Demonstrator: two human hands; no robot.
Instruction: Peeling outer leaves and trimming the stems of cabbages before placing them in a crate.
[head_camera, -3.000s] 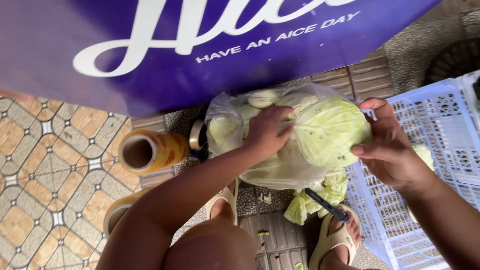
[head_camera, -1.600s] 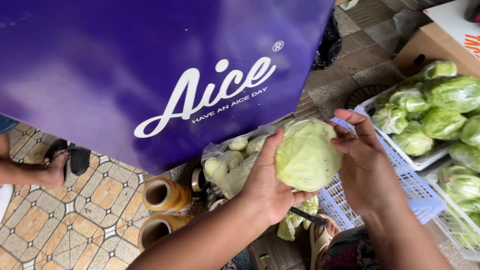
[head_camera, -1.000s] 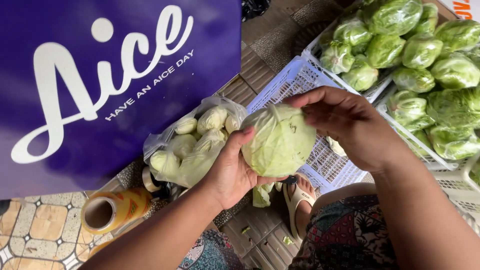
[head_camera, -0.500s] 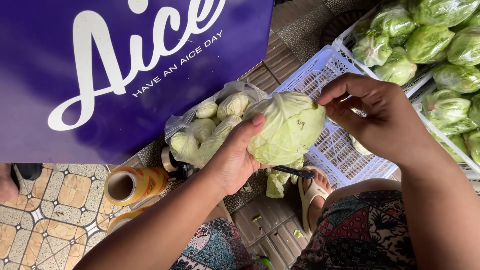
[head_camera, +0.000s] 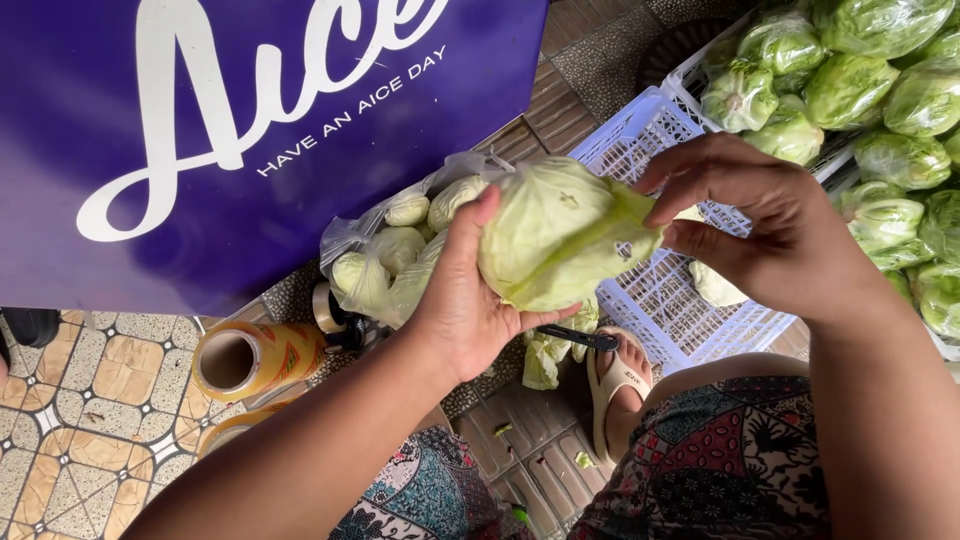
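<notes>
A pale green cabbage (head_camera: 556, 233) is held in the air above my knees. My left hand (head_camera: 462, 296) cups it from below and behind, thumb up against its side. My right hand (head_camera: 762, 221) pinches an outer leaf at the cabbage's right edge with its fingertips. Just behind the cabbage sits a clear plastic bag (head_camera: 390, 262) holding several smaller cabbages.
A white plastic crate (head_camera: 655, 290) stands on its side to the right, with another crate of wrapped cabbages (head_camera: 870, 90) behind it. A roll of cling film (head_camera: 255, 358) lies at the left on the tiled floor. A dark knife (head_camera: 580, 338) and leaf scraps lie by my sandalled foot (head_camera: 620, 385). A big purple sign (head_camera: 200, 130) fills the top left.
The cabbage has been turned in my hands and my view has swung between the sign and the crates. My right hand now pinches a leaf at the cabbage's right edge.
</notes>
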